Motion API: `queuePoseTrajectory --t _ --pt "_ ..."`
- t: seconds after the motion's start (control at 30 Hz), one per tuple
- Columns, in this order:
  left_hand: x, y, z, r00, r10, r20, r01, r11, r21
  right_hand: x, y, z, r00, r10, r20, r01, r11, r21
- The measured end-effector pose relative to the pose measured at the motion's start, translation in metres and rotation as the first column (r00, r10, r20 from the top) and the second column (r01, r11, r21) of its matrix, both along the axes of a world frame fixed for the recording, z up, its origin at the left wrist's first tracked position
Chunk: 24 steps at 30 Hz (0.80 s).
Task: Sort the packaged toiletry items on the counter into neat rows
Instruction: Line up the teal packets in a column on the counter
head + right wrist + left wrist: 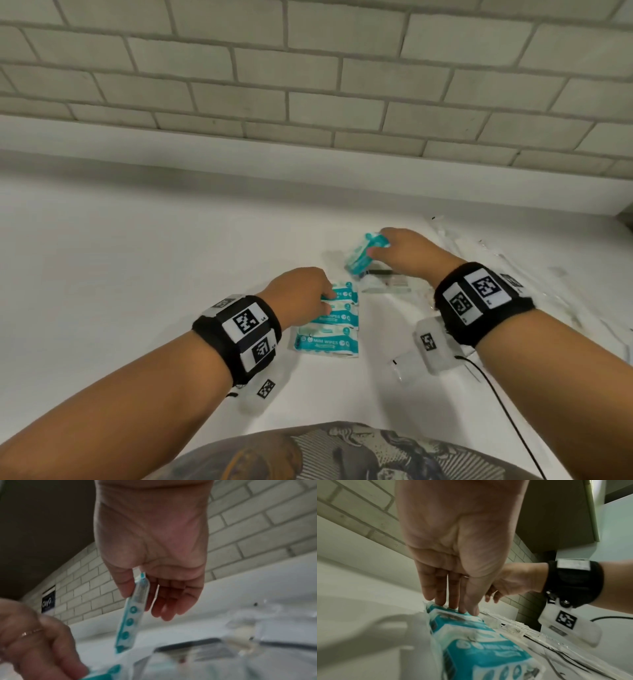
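Three teal-and-white mini wipes packs lie in a column on the white counter. My left hand rests on the farthest pack of the column; in the left wrist view its straight fingers press on that pack's far edge. My right hand holds another wipes pack tilted above the counter, just beyond the column. The right wrist view shows this pack hanging edge-on, pinched between thumb and fingers of the right hand.
Clear-wrapped items, one with a black strip, lie under and to the right of my right hand. More clear packets spread toward the right counter edge. A small clear sachet lies near my right wrist. A brick wall backs the counter.
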<state>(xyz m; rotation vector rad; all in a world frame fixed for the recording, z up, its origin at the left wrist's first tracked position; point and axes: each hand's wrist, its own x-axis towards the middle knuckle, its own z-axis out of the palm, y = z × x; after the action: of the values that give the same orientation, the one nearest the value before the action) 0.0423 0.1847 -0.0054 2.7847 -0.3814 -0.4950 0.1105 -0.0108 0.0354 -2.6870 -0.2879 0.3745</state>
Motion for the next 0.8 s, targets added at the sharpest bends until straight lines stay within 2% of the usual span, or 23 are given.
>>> queuePoseTrajectory --t 0.1,0.2,0.27,0.33,0.37,0.47,0.57,0.67,0.8 --pt "-0.001 -0.001 0.000 1.000 -0.019 -0.017 0.020 0.999 0.026 0.007 0.031 -0.013 0.987 -0.059 -0.148 0.085 0.980 0.177" --pt "0.000 0.001 0.001 0.999 -0.039 -0.038 0.040 0.999 0.023 0.021 0.044 -0.033 0.969 -0.116 -0.218 0.129 0.991 0.046" --pt "0.000 0.003 0.001 0.997 -0.047 -0.054 0.048 0.999 0.022 0.028 0.043 -0.037 0.971 -0.106 -0.214 0.081 0.989 -0.123" --pt "0.001 0.004 0.000 0.996 -0.058 -0.065 0.060 0.998 0.028 0.032 0.042 -0.037 0.993 -0.052 -0.109 0.017 0.955 -0.297" --pt "0.002 0.005 0.000 0.996 -0.062 -0.070 0.064 0.997 0.031 0.034 0.042 -0.039 0.998 -0.023 -0.050 0.006 0.948 -0.317" --pt "0.004 0.006 0.000 0.995 -0.068 -0.073 0.070 0.997 0.030 0.034 0.048 -0.043 0.989 0.147 0.009 -0.141 0.963 -0.231" --pt "0.005 0.009 0.001 0.994 -0.075 -0.075 0.076 0.997 0.008 0.033 0.055 -0.046 0.939 0.342 -0.045 -0.341 0.899 -0.275" --pt "0.004 0.010 0.003 0.994 -0.081 -0.072 0.081 0.997 -0.001 0.034 0.049 -0.040 0.931 0.361 -0.052 -0.356 0.868 -0.347" --pt "0.003 0.009 0.005 0.995 -0.076 -0.058 0.077 0.997 0.016 0.029 0.034 -0.031 0.937 0.316 -0.149 -0.346 0.899 -0.269"
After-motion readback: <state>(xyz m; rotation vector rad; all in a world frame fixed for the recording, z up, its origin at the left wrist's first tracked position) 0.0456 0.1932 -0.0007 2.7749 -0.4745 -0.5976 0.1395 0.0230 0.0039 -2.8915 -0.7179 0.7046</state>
